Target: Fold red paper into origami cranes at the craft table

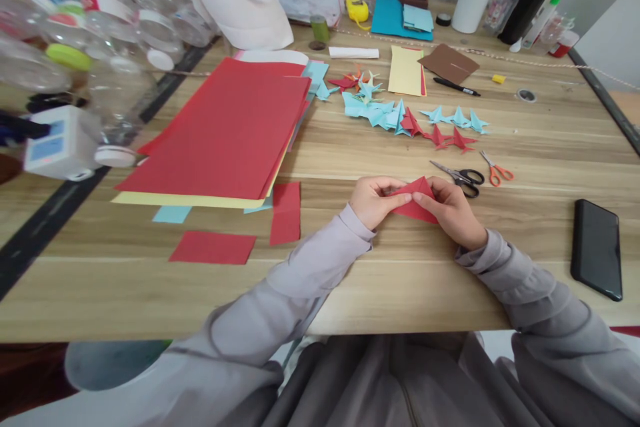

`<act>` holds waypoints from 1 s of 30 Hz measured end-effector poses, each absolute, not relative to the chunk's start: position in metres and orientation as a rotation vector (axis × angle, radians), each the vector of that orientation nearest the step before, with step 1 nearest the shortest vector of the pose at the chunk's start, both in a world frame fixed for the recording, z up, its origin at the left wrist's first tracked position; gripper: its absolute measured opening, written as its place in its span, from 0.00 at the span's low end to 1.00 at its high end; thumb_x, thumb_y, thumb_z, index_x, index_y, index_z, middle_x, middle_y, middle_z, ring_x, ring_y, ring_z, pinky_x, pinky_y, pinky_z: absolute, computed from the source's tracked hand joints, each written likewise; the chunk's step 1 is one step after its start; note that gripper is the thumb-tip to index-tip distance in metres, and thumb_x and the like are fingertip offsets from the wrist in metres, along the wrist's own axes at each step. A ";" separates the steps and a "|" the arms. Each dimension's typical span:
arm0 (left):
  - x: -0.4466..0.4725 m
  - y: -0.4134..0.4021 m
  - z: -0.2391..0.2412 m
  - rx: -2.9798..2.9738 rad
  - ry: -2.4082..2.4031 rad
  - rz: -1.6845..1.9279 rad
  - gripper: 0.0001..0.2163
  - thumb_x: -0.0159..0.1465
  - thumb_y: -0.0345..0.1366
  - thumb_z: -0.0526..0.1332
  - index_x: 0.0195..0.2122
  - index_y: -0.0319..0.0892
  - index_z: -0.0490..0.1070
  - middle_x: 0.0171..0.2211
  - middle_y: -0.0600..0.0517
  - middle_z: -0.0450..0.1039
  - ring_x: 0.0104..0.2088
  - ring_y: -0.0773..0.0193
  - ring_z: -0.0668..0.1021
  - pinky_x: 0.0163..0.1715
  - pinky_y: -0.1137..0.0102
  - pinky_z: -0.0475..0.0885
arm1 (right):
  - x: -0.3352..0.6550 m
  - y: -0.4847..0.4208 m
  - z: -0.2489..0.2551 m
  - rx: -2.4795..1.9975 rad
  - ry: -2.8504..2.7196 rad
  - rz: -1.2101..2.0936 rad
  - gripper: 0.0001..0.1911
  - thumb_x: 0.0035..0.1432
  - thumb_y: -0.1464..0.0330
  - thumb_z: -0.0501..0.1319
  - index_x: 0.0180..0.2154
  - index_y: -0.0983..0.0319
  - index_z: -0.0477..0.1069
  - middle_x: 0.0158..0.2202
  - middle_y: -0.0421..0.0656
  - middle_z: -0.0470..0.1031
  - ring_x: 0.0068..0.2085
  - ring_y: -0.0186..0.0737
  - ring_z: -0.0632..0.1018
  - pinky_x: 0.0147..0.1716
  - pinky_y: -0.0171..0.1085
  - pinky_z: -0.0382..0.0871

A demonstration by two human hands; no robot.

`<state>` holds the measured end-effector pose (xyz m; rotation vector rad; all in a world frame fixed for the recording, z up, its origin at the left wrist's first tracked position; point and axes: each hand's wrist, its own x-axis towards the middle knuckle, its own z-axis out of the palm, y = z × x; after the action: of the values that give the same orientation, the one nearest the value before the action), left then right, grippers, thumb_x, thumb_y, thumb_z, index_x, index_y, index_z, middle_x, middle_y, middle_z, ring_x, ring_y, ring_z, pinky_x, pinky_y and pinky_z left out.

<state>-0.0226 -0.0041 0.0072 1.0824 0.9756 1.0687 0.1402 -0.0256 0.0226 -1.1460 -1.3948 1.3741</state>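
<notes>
A small piece of folded red paper (419, 208) is held just above the table near its front, in both hands. My left hand (374, 200) pinches its left side, the thumb lying on top. On the right side, my right hand (456, 208) grips it with thumb and bent fingers; the thumbtips almost meet at the middle. The fingers behind the paper are partly hidden. Just beyond my right hand lie black-handled scissors (465, 178) and small orange-handled scissors (497, 170). Folded paper cranes in blue (385, 113) and red (440, 138) lie farther back.
A stack of large red sheets (230, 127) lies to the left, with two small red rectangles (213, 247) before it. A black phone (596, 249) rests at the right. Plastic bottles (115, 93) crowd the left side. Yellow paper (406, 71) and a pen (456, 86) lie farther back.
</notes>
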 end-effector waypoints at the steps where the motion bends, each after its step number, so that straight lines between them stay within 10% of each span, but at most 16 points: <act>1: -0.022 -0.005 0.007 1.073 0.975 1.060 0.13 0.40 0.38 0.75 0.27 0.39 0.80 0.29 0.48 0.81 0.30 0.62 0.79 0.36 0.65 0.75 | 0.140 -0.026 0.023 -1.135 -1.396 1.383 0.20 0.49 0.52 0.68 0.27 0.61 0.69 0.26 0.38 0.70 0.28 0.32 0.67 0.28 0.34 0.61; 17: -0.020 -0.005 0.023 0.899 1.216 1.012 0.14 0.31 0.31 0.76 0.19 0.37 0.75 0.15 0.57 0.70 0.17 0.74 0.69 0.21 0.75 0.65 | 0.141 -0.027 0.021 -1.152 -1.121 1.560 0.16 0.43 0.58 0.73 0.26 0.61 0.73 0.24 0.37 0.73 0.24 0.32 0.68 0.25 0.33 0.60; 30: -0.031 0.002 0.020 0.724 1.004 0.913 0.22 0.27 0.34 0.79 0.25 0.37 0.78 0.21 0.51 0.78 0.23 0.64 0.79 0.27 0.68 0.78 | 0.142 -0.025 0.021 -1.187 -0.943 1.578 0.13 0.40 0.61 0.73 0.25 0.61 0.74 0.24 0.38 0.75 0.24 0.34 0.72 0.26 0.35 0.65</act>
<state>-0.0306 0.0025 0.0204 0.7236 1.0036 0.9132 0.1421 -0.0247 0.0206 -1.1873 -0.9431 1.5775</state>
